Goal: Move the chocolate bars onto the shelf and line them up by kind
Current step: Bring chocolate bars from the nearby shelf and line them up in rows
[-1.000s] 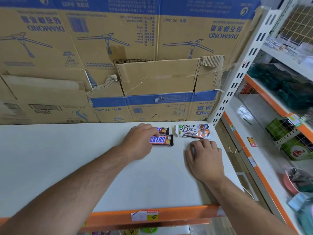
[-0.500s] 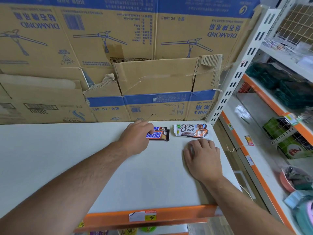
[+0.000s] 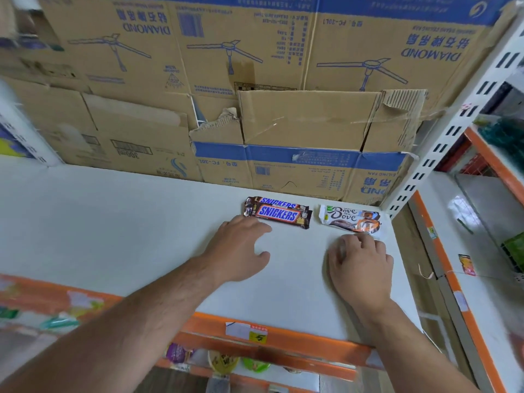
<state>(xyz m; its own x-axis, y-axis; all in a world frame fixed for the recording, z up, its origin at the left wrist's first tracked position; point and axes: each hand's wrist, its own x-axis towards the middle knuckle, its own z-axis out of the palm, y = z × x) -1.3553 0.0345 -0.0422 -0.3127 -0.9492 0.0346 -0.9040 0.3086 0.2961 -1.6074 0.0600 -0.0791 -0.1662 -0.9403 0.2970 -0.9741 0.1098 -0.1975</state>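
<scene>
Two Snickers bars lie side by side at the back of the white shelf, one just behind the other. Right of them lie two white Dove bars, overlapping. My left hand is just in front and left of the Snickers bars with its fingers spread, holding nothing; its fingertips are close to the front bar's left end. My right hand rests on the shelf in front of the Dove bars, its fingertips at the edge of the front wrapper, gripping nothing.
Cardboard fan boxes wall off the back of the shelf. A white slotted upright stands at the back right corner. The shelf's orange front edge carries a price tag. More shelves with goods stand to the right.
My left hand pushed the front Snickers bar back against the other one, then let go and drew back toward me. The right hand stayed in place.
</scene>
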